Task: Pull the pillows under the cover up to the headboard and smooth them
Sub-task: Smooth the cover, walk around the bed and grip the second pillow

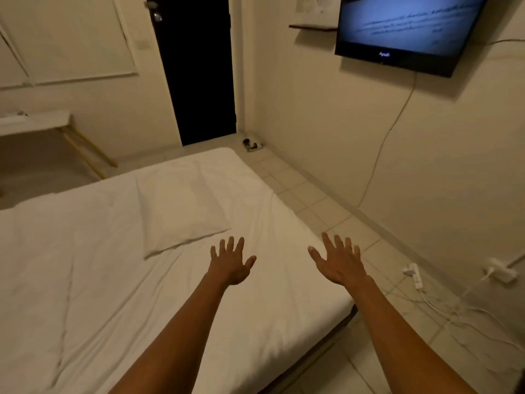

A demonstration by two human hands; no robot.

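Observation:
A white bed (270, 302) fills the lower left of the head view, its cover creased. One white pillow (181, 206) lies flat on the bed toward the far right corner; I cannot tell whether it is under the cover. A second raised shape (37, 251) shows at the left. My left hand (231, 264) hovers over the bed just below the pillow's near corner, fingers spread, holding nothing. My right hand (339, 261) is stretched out over the bed's right edge, fingers spread and empty. No headboard is visible.
A tiled floor (318, 200) runs along the bed's right side. A power strip (413, 274) and loose cables lie on it by the wall. A television (406, 32) hangs on the right wall. A dark doorway (196, 72) and a small table (42, 123) stand beyond the bed.

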